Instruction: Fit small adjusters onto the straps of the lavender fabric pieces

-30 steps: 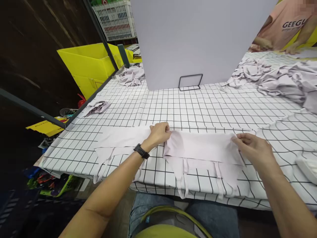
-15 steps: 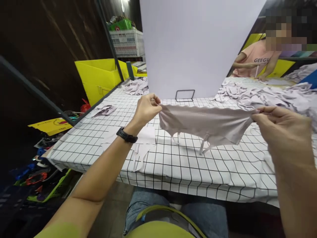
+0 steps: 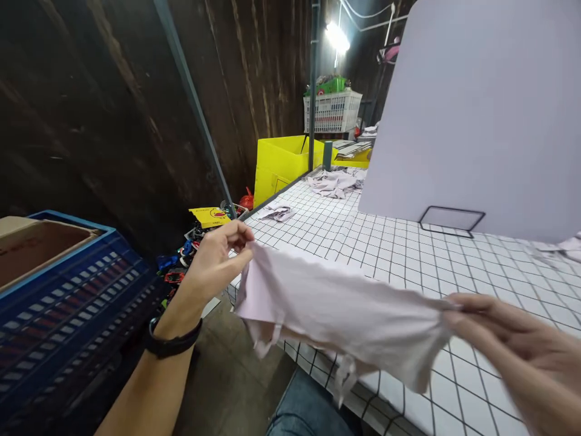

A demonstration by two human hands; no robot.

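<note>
A pale pinkish-grey garment point(image 3: 336, 303) with a wavy top edge and thin straps hanging below, like a small strappy top, is stretched between my two hands. At its upper left corner, my left hand point(image 3: 220, 257) pinches the cloth between thumb and fingers. My right hand point(image 3: 503, 339) grips the other end, lower and nearer the table's right part; it is slightly blurred. The garment hangs in the air over the front edge of the table, which has a white checked cloth point(image 3: 327, 236), and hides part of that edge.
A large pale board point(image 3: 467, 121) stands on a black wire foot point(image 3: 451, 221). Similar cloth lies in a small bunch point(image 3: 276, 212) and a larger heap point(image 3: 336, 183). A yellow bin point(image 3: 279, 166) stands beyond the left edge. Left of me is a blue crate point(image 3: 72, 303) holding a cardboard box.
The view has swung left, bringing the blue crate into sight and the co-worker out of it. Both hands have carried the stretched garment leftward, off to the table's front left edge, tilting it down to the right.
</note>
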